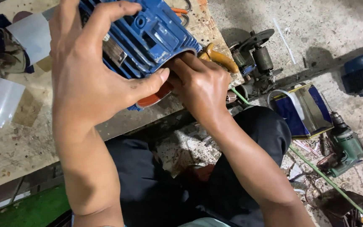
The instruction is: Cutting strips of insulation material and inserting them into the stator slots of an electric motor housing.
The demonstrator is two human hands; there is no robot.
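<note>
Blue-painted cast motor housing (141, 40), finned, lying on its side near the edge of a stained wooden tabletop (22, 138); its open end faces the person, with a reddish-brown lining visible at the mouth.

Head view, hands:
- Left hand (87, 73): spread wide over the housing's top and flank, thumb pressed along the open rim; the grip holds the housing steady.
- Right hand (200, 84): fingers tucked into the housing's mouth; whether that grip is closed on anything inside cannot be told.

Head view, surroundings:
- Yellow-handled pliers (221, 59) just beside the right hand.
- Bare motor rotor assembly (255, 54) on the concrete floor.
- Blue square tin (305, 110), green electric drill (344, 147), green hose (328, 180).

Risks, judged:
- Housing sits close to the tabletop edge; a hard pull could tip it onto the person's lap.
- Fingers inside the mouth could be scraped or pinched against the rim if the left hand slips.
</note>
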